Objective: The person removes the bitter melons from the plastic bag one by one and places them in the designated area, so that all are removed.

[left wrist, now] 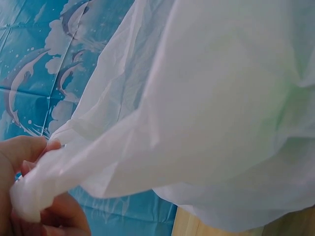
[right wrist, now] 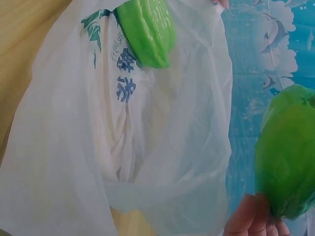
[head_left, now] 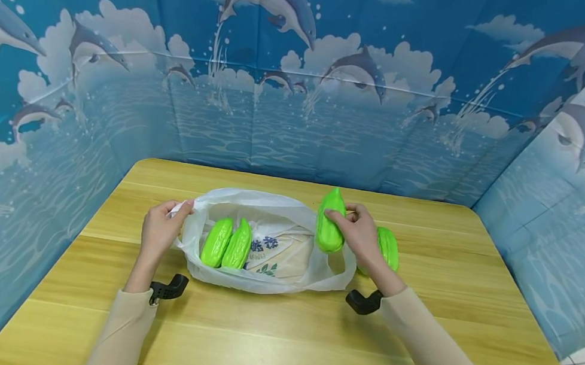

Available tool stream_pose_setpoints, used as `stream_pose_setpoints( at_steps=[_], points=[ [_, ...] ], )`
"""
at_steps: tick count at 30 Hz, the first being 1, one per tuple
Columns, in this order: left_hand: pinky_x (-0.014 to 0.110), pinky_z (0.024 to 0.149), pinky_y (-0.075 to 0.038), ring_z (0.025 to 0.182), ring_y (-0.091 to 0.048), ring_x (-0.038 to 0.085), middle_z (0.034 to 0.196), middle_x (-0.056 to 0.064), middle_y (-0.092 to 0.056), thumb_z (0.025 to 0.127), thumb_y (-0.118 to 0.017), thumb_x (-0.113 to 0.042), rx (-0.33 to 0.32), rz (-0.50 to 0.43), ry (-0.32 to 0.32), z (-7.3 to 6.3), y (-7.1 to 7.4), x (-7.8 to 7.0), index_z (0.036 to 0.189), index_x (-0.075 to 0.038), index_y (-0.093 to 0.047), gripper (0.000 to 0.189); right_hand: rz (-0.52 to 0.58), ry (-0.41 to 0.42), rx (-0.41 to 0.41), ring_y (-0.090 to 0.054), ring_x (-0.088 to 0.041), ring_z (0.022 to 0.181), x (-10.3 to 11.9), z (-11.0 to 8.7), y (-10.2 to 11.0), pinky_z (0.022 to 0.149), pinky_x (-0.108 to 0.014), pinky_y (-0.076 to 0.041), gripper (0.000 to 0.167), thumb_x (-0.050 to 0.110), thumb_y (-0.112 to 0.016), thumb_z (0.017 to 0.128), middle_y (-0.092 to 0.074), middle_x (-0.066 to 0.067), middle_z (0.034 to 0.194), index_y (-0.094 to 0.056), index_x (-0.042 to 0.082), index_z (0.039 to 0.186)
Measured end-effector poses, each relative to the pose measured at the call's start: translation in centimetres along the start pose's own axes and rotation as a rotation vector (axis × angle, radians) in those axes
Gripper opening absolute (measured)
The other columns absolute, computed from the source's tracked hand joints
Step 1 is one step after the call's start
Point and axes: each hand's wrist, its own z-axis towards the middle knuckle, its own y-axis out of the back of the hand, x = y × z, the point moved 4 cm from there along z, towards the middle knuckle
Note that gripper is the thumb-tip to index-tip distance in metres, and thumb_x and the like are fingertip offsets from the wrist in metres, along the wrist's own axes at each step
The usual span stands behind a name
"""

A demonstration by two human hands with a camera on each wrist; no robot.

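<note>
A white plastic bag point(head_left: 264, 285) with blue characters and green leaf print stands with its mouth wide on the table. Two bright green, ridged bitter melons point(head_left: 238, 244) lie inside at its left end. My left hand point(head_left: 161, 228) pinches the bag's left handle, bunched between thumb and fingers in the left wrist view. Another bitter melon point(head_left: 330, 223), tip up, is held by my right hand point(head_left: 359, 232) over the bag's right end. In the right wrist view this bitter melon point(right wrist: 288, 152) looks glossy, with clear film around its lower end.
More green produce point(head_left: 388, 247) lies on the wooden table point(head_left: 438, 283) to the right of the bag, partly hidden by my right forearm. A blue dolphin-print curtain point(head_left: 298, 129) hangs behind the table and along both sides. Black wrist mounts point(head_left: 169, 288) jut inward from both wrists.
</note>
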Motion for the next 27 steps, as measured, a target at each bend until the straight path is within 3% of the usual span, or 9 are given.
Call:
stream_pose_setpoints(
  at_steps=[9, 27],
  points=[
    [0.026, 0.047, -0.039, 0.051, -0.049, 0.016, 0.06, 0.004, -0.054, 0.089, -0.06, -0.049, -0.008, 0.008, -0.007, 0.0, 0.0, -0.1, 0.086, -0.006, -0.07, 0.045, 0.036, -0.006, -0.023, -0.054, -0.015, 0.068, 0.0, 0.1, 1.1, 0.06, -0.024, -0.047, 0.059, 0.039, -0.066, 0.087, -0.053, -0.009, 0.088, -0.044, 0.001, 0.126],
    [0.026, 0.047, -0.039, 0.052, -0.049, 0.016, 0.061, 0.005, -0.053, 0.089, -0.06, -0.051, 0.005, -0.009, 0.009, 0.0, 0.1, 0.0, 0.087, -0.005, -0.07, 0.047, 0.012, -0.009, -0.097, -0.056, -0.015, 0.074, -0.6, 0.5, 3.6, 0.065, -0.025, -0.048, 0.062, 0.045, -0.063, 0.088, -0.053, -0.009, 0.092, -0.045, 0.001, 0.127]
  ],
)
